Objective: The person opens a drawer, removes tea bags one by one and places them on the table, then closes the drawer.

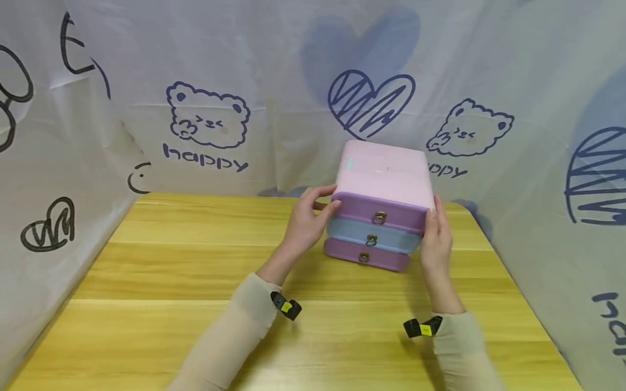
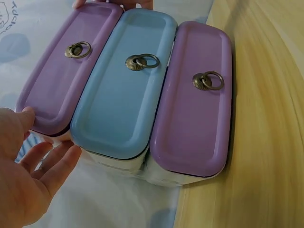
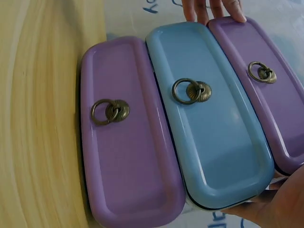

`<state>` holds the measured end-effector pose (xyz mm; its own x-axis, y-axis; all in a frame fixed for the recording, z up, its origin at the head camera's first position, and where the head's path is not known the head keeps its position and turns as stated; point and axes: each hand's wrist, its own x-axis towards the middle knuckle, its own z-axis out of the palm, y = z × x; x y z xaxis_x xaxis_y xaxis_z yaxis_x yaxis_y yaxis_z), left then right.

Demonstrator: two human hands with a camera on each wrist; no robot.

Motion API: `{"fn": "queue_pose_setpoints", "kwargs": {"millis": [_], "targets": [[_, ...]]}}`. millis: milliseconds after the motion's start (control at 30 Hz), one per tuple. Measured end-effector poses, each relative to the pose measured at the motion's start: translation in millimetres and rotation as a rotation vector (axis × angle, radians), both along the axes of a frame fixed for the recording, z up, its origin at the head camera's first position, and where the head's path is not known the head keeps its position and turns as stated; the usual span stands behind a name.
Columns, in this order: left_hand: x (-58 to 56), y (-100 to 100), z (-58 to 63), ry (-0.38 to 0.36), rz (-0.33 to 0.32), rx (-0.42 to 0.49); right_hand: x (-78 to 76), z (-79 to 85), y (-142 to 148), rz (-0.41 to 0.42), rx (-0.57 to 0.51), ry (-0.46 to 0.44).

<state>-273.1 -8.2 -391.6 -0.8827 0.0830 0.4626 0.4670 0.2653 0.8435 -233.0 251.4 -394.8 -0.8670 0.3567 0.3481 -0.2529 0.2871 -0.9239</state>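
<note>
A small three-drawer box stands toward the back right of the table, its top pale pink. Its fronts are a purple top drawer, a blue middle drawer and a purple bottom drawer, each with a bronze ring pull. My left hand grips the box's upper left side, thumb at the top drawer's front edge and fingers along the side. On the opposite side, my right hand holds the upper right edge, its thumb near the front corner. All three drawers look closed.
The box stands on a yellow wood-grain table. White cloth printed with hearts and bear faces hangs behind and along both sides. A black wrist camera sits on the left sleeve, another black camera on the right.
</note>
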Motion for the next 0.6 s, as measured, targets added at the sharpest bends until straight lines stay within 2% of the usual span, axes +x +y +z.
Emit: {"fn": "queue_pose_setpoints", "kwargs": {"millis": [300,433,600], "targets": [[14.5,-42,-7.7,0.035,0.081,0.052,-17.2,-4.2,-34,0.118,0.096,0.008],[16.0,-56,-10.3,0.054,0.132,0.059,-26.3,-7.1,-49,0.153,0.102,0.005],[13.9,-74,-10.7,0.068,0.184,0.087,-40.0,-8.6,-68,0.218,0.094,0.043]]}}
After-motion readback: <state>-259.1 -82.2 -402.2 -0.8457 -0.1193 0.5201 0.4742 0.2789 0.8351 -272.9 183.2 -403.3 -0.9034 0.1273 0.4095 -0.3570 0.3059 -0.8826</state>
